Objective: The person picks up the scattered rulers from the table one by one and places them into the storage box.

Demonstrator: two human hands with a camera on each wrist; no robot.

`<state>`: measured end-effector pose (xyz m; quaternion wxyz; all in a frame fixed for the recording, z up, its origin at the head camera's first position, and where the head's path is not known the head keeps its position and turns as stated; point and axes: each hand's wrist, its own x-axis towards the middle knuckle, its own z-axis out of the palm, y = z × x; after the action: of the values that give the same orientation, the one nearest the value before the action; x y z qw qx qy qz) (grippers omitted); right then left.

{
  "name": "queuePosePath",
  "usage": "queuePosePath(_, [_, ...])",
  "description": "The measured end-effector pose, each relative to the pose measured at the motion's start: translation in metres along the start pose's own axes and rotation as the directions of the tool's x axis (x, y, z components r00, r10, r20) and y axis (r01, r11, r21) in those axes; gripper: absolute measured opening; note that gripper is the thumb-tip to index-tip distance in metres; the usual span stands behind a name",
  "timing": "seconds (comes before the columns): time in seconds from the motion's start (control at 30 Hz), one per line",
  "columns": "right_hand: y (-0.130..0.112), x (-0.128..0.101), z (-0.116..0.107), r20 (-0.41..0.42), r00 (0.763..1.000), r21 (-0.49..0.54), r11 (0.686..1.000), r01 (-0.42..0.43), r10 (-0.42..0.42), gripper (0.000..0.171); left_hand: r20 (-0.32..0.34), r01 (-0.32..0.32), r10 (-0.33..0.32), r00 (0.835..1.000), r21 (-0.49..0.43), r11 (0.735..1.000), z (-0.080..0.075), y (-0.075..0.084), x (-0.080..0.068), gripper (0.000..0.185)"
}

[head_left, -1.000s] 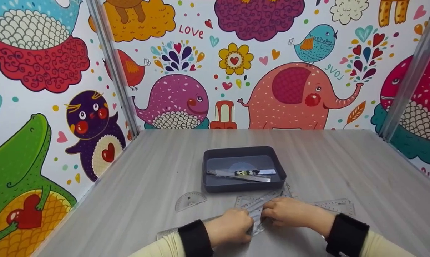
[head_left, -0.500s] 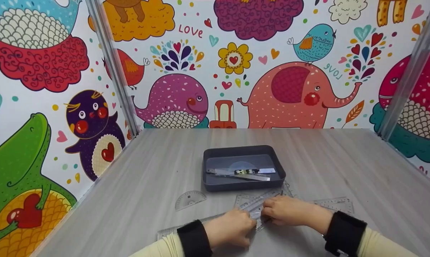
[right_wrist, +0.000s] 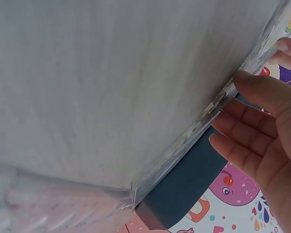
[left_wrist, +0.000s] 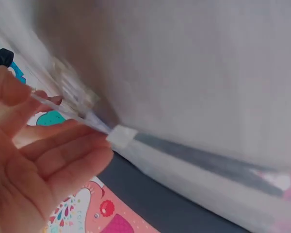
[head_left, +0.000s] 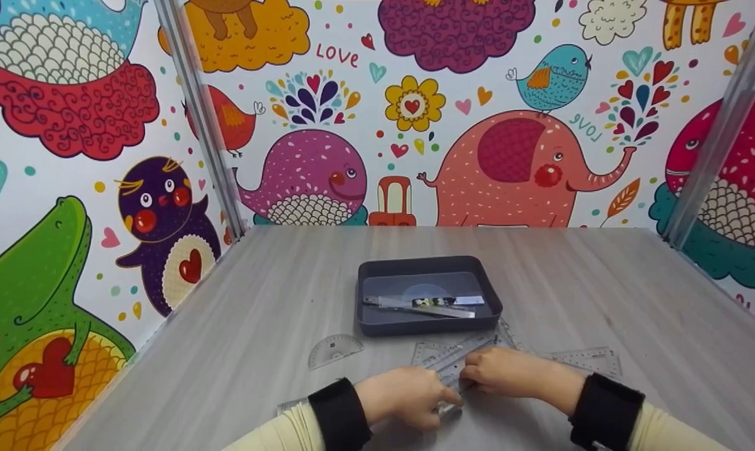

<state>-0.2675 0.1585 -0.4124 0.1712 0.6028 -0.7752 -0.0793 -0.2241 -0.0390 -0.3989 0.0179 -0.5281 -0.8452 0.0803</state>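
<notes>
Both hands, left hand (head_left: 408, 396) and right hand (head_left: 509, 371), are pinching a clear ruler (head_left: 455, 363) near the tray (head_left: 368, 326); lifting it calls for a firmer edge grip.

"LOVE" on wall (head_left: 336, 55) (twice, once inverted)

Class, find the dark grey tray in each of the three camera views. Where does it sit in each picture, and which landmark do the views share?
Head view: the dark grey tray sits mid-table, just beyond both hands.
Left wrist view: the tray is the dark band along the bottom, below the clear ruler.
Right wrist view: the tray is the dark block at lower right, beside the right hand.
Shared landmark: the cartoon wallpaper.
</notes>
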Motion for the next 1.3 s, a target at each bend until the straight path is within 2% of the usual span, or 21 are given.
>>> queuePosePath(0.13, [-0.001,0.002,-0.003,0.071,0.996,0.055,0.996,-0.067,0.063,0.014,-0.064,-0.024,0.015,0.998,-0.129,0.991,-0.001,-0.008,-0.003,0.026])
queuePosePath(0.23, [0.000,0.005,-0.005,0.103,0.989,0.098,0.989,-0.114,0.104,0.014,-0.117,-0.013,-0.018,0.993,-0.256,0.967,-0.001,-0.013,-0.006,0.019])
queuePosePath(0.33, [0.000,0.006,-0.006,0.114,0.985,0.129,0.981,-0.145,0.130,0.014,-0.159,0.022,-0.087,0.983,-0.371,0.928,-0.001,-0.016,-0.008,0.020])
queuePosePath(0.4, [0.000,0.006,-0.007,0.118,0.983,0.158,0.974,-0.161,0.143,0.014,-0.192,0.052,-0.147,0.970,-0.426,0.903,-0.001,-0.016,-0.010,0.023])
queuePosePath(0.47, [0.001,0.007,-0.007,0.115,0.981,0.187,0.967,-0.174,0.155,0.014,-0.215,0.085,-0.203,0.955,-0.461,0.884,-0.002,-0.016,-0.010,0.024])
queuePosePath(0.57, [0.002,0.007,-0.007,0.099,0.980,0.212,0.959,-0.189,0.171,0.011,-0.229,0.131,-0.267,0.936,-0.478,0.869,-0.005,-0.015,-0.009,0.024])
queuePosePath(0.8, [0.003,0.009,-0.003,0.052,0.980,0.209,0.957,-0.199,0.192,0.006,-0.264,0.191,-0.320,0.910,-0.416,0.889,-0.005,-0.015,-0.007,0.022])
queuePosePath(0.97, [0.004,0.008,-0.001,-0.022,0.983,0.209,0.962,-0.173,0.181,0.008,-0.343,0.166,-0.300,0.890,-0.368,0.915,-0.002,-0.020,-0.005,0.020])
queuePosePath(1.03, [0.005,0.009,-0.001,-0.032,0.980,0.223,0.957,-0.187,0.199,0.007,-0.383,0.150,-0.293,0.876,-0.361,0.921,0.000,-0.023,-0.005,0.020])
queuePosePath(1.2, [0.004,0.012,-0.004,0.017,0.961,0.258,0.927,-0.271,0.276,0.014,-0.453,0.122,-0.298,0.840,-0.377,0.918,0.005,-0.030,-0.004,0.019])
queuePosePath(1.3, [0.004,0.013,-0.006,0.048,0.947,0.287,0.904,-0.316,0.316,0.016,-0.471,0.126,-0.300,0.830,-0.365,0.922,0.006,-0.032,-0.004,0.019])
